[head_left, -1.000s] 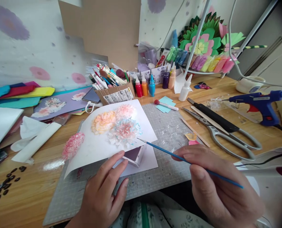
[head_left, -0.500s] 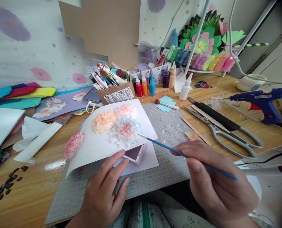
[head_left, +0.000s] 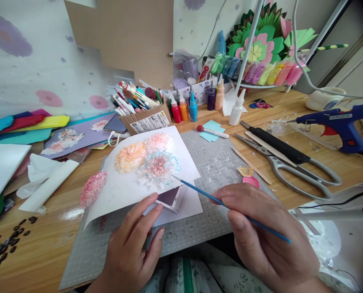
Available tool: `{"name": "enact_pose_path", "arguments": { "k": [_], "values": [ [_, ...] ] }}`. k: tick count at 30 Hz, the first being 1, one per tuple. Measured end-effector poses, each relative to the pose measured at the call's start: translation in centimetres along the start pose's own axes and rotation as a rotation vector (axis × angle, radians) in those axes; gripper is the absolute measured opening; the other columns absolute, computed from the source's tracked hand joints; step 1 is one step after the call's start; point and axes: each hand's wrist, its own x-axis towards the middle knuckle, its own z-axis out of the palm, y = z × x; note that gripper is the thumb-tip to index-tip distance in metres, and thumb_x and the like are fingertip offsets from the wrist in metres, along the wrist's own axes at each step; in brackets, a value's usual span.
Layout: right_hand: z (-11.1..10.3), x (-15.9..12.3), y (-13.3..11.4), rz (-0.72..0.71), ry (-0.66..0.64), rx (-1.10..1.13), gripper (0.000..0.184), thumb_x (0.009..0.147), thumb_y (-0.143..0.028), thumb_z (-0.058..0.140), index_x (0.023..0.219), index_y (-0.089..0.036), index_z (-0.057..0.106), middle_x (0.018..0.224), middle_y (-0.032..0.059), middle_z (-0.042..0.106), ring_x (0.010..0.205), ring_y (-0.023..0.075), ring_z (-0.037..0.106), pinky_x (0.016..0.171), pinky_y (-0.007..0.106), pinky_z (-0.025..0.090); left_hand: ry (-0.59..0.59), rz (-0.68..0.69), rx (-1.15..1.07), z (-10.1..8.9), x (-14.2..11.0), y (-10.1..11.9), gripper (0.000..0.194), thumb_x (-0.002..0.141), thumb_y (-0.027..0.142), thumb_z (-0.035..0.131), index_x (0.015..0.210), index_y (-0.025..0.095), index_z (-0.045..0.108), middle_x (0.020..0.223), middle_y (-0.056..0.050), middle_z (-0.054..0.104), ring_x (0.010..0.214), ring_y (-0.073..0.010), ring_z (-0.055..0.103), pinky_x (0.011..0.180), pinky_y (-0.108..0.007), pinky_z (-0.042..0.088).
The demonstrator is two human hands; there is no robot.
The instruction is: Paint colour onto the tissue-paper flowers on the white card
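Observation:
My right hand [head_left: 267, 232] pinches a thin blue paintbrush [head_left: 196, 189], its tip at the lower edge of the blue-and-pink paper flower [head_left: 158, 166]. That ruffled flower sits on a white sheet [head_left: 120, 193] beside an orange flower [head_left: 130, 158] and a pale pink one [head_left: 158, 141]. My left hand [head_left: 135, 240] has its fingers stretched out, with the fingertips at the sheet's near edge. The sheet curves up over a small white frame [head_left: 175, 201] that is mostly hidden. A red-pink flower [head_left: 92, 188] shows at the sheet's left edge.
A grey cutting mat [head_left: 212, 228] lies under the work. To the right are large scissors [head_left: 291, 173] and a blue glue gun [head_left: 343, 124]. Paint bottles [head_left: 184, 110] and a box of brushes [head_left: 147, 122] stand behind. Dark seeds [head_left: 1, 248] lie at left.
My right hand and the paintbrush have shifted slightly left, the tip now nearer the blue-and-pink flower's lower edge. A pink dish beyond my right hand shows more. The view has moved a little.

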Motion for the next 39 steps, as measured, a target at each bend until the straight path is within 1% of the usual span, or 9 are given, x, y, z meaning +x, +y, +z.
{"name": "enact_pose_path", "arguments": {
  "k": [3, 6, 10, 16, 23, 29, 32, 36, 39],
  "values": [
    [0.1, -0.1, 0.0, -0.004, -0.016, 0.004, 0.018, 0.092, -0.010, 0.058, 0.105, -0.020, 0.066, 0.090, 0.0039, 0.078, 0.085, 0.0178, 0.078, 0.074, 0.030, 0.065, -0.002, 0.012, 0.005, 0.0, 0.1, -0.1, 0.036, 0.097, 0.005, 0.059, 0.132, 0.012, 0.059, 0.139, -0.016, 0.062, 0.122, -0.0207, 0.068, 0.096, -0.024, 0.055],
    [0.4, -0.4, 0.2, 0.037, 0.047, 0.002, 0.020, 0.093, -0.009, 0.058, 0.107, -0.020, 0.065, 0.092, 0.0042, 0.078, 0.086, 0.0172, 0.077, 0.076, 0.031, 0.065, -0.003, 0.009, 0.010, -0.1, 0.0, -0.1, 0.036, 0.098, 0.007, 0.058, 0.133, 0.013, 0.059, 0.139, -0.016, 0.062, 0.123, -0.0210, 0.068, 0.097, -0.025, 0.055],
    [0.7, -0.6, 0.4, 0.079, 0.091, -0.015, 0.020, 0.093, -0.010, 0.058, 0.109, -0.020, 0.065, 0.093, 0.0036, 0.078, 0.085, 0.0171, 0.077, 0.078, 0.031, 0.065, -0.009, 0.004, 0.031, -0.2, -0.3, -0.2, 0.038, 0.098, 0.008, 0.058, 0.135, 0.014, 0.058, 0.140, -0.016, 0.063, 0.121, -0.0222, 0.069, 0.092, -0.027, 0.058],
    [0.7, -0.3, 0.1, 0.046, 0.039, 0.032, 0.019, 0.093, -0.010, 0.058, 0.107, -0.020, 0.066, 0.092, 0.0040, 0.078, 0.085, 0.0174, 0.077, 0.076, 0.031, 0.065, -0.014, 0.030, 0.034, -0.1, -0.2, -0.4, 0.040, 0.095, 0.005, 0.060, 0.135, 0.012, 0.059, 0.140, -0.017, 0.062, 0.121, -0.0224, 0.069, 0.093, -0.026, 0.057],
    [1.4, -0.6, 0.6, 0.109, 0.152, -0.043, 0.017, 0.094, -0.012, 0.059, 0.105, -0.022, 0.068, 0.089, 0.0021, 0.078, 0.077, 0.0158, 0.075, 0.072, 0.029, 0.064, -0.015, 0.016, 0.017, -0.1, -0.1, -0.1, 0.039, 0.096, 0.006, 0.059, 0.135, 0.012, 0.059, 0.141, -0.016, 0.061, 0.123, -0.0219, 0.067, 0.097, -0.026, 0.056],
    [1.1, -0.3, 0.0, 0.060, 0.075, 0.018, 0.017, 0.093, -0.012, 0.058, 0.104, -0.022, 0.068, 0.088, 0.0028, 0.078, 0.081, 0.0178, 0.077, 0.073, 0.031, 0.065, -0.003, 0.039, 0.031, -0.1, 0.0, -0.2, 0.040, 0.096, 0.007, 0.060, 0.135, 0.013, 0.059, 0.141, -0.016, 0.062, 0.123, -0.0226, 0.068, 0.095, -0.026, 0.057],
    [1.1, -0.4, 0.1, 0.070, 0.088, 0.006, 0.019, 0.092, -0.012, 0.059, 0.105, -0.022, 0.068, 0.088, 0.0029, 0.078, 0.080, 0.0182, 0.077, 0.072, 0.031, 0.065, 0.004, 0.031, 0.038, -0.1, 0.1, -0.2, 0.041, 0.096, 0.007, 0.060, 0.136, 0.015, 0.058, 0.140, -0.016, 0.064, 0.120, -0.0236, 0.070, 0.094, -0.028, 0.060],
    [1.4, -0.3, 0.2, 0.087, 0.162, -0.018, 0.020, 0.092, -0.010, 0.060, 0.106, -0.022, 0.068, 0.088, 0.0028, 0.078, 0.076, 0.0171, 0.076, 0.071, 0.030, 0.064, 0.016, 0.022, 0.042, -0.1, 0.3, -0.1, 0.041, 0.095, 0.007, 0.060, 0.135, 0.015, 0.058, 0.137, -0.017, 0.066, 0.118, -0.0246, 0.071, 0.092, -0.029, 0.061],
    [1.3, -0.1, -0.1, 0.072, 0.122, 0.010, 0.017, 0.091, -0.013, 0.061, 0.102, -0.022, 0.069, 0.087, 0.0028, 0.078, 0.076, 0.0177, 0.076, 0.070, 0.030, 0.064, 0.019, 0.032, 0.050, -0.1, 0.4, 0.0, 0.038, 0.095, 0.006, 0.060, 0.132, 0.013, 0.059, 0.135, -0.018, 0.066, 0.116, -0.0243, 0.072, 0.090, -0.028, 0.061]
  ]
}}
